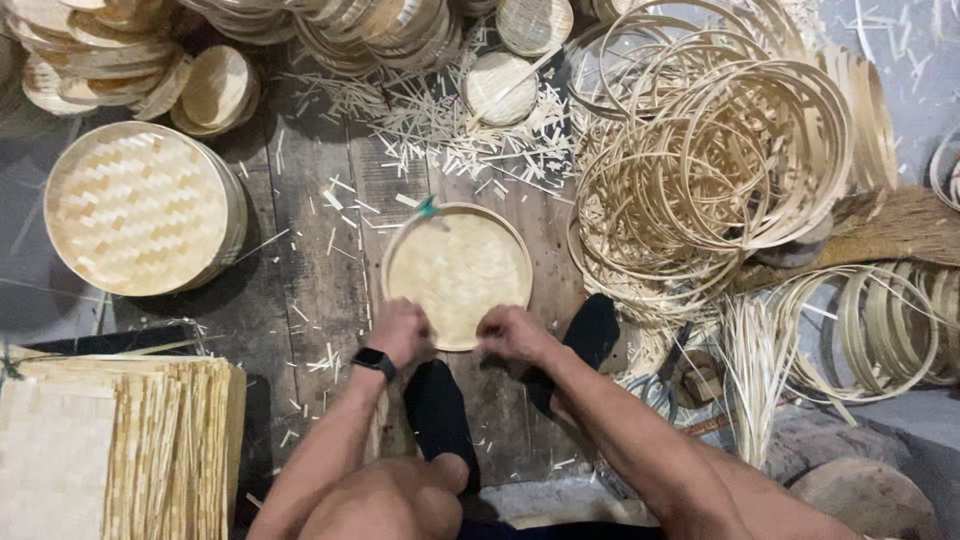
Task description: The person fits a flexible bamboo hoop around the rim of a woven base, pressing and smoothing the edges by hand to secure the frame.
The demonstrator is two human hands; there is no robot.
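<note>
Dark, worn wooden floor planks [310, 270], littered with pale bamboo offcuts [450, 125], carry the work. At centre lies a round woven bamboo tray [458, 270] with a thin hoop rim, flat on the planks; a small green clip [428, 207] sits on its far edge. Left hand [398, 332], with a black smartwatch [373, 361] on the wrist, grips the tray's near-left rim, fingers curled over the edge. Right hand [512, 333] is closed on the near-right rim, just beside the left, the two hands a little apart. Both feet in black socks [440, 415] rest on the floor below the tray, one under each forearm. Bare knees show at the bottom edge. To the left, well apart from the tray, stands a stack of larger finished round trays [140, 208]. More stacks of smaller round trays [110, 55] fill the far left corner. At near left lies a pile of square woven bamboo mats [120, 435]. To the right, a big tangle of loose bamboo hoops [710, 160] spreads out, with more hoops [880, 325] farther right and a bundle of thin bamboo strips [755, 370] near the right forearm.
</note>
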